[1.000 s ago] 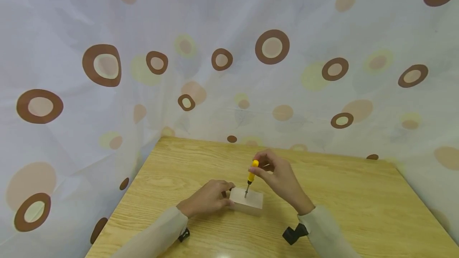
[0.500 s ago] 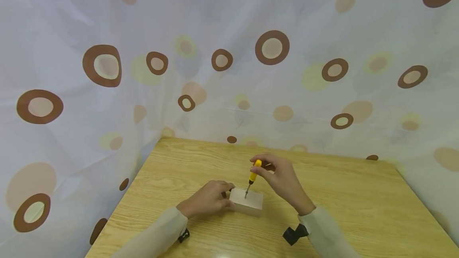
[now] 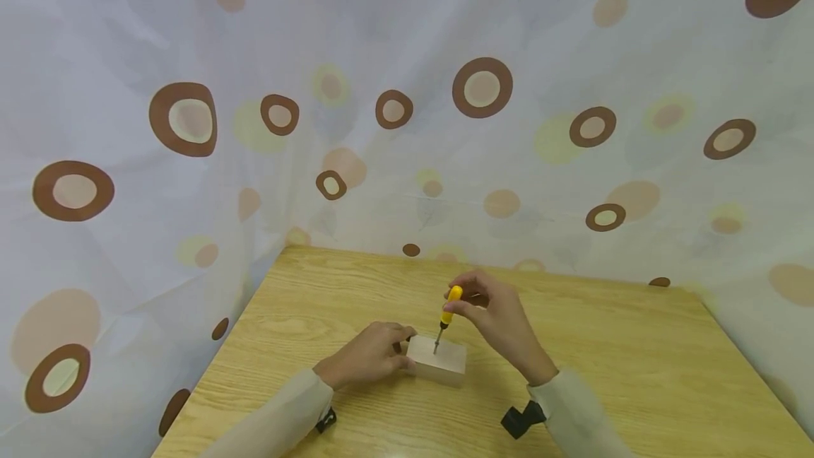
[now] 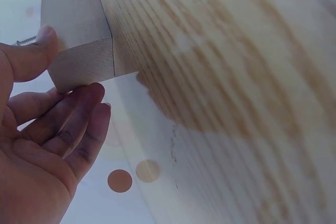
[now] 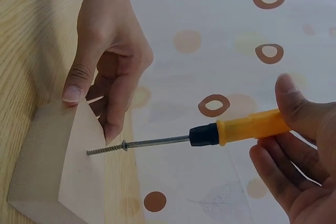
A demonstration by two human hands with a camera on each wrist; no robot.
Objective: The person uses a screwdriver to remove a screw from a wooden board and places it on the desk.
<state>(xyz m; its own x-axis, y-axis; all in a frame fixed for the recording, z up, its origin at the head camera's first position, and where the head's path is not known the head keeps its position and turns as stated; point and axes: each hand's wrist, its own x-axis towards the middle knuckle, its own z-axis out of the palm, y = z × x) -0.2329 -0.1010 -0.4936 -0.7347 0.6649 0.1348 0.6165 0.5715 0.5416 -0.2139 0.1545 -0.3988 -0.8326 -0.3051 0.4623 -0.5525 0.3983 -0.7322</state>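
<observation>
A pale rectangular wooden block [image 3: 439,370] lies on the table, its left end held between the thumb and fingers of my left hand [image 3: 369,353]. In the left wrist view the thumb presses the block's [image 4: 79,17] upper edge and the fingertips touch its end. A threaded screw [image 5: 107,149] stands out of the block's top face, most of its thread showing. My right hand [image 3: 499,324] pinches the yellow handle of a screwdriver [image 3: 448,313] between thumb and fingers. The screwdriver's shaft [image 5: 157,141] meets the screw head, and the tool leans slightly right in the head view.
The wood-grain table [image 3: 636,366] extends around both hands. A white sheet with brown and beige circles [image 3: 407,154] hangs behind and along the sides of the table. Dark wrist-worn devices [image 3: 523,419] sit at the sleeves.
My right fingers have shifted slightly on the yellow handle, and the screwdriver's top leans a little further right than a second ago. My left hand and the block stay in place.
</observation>
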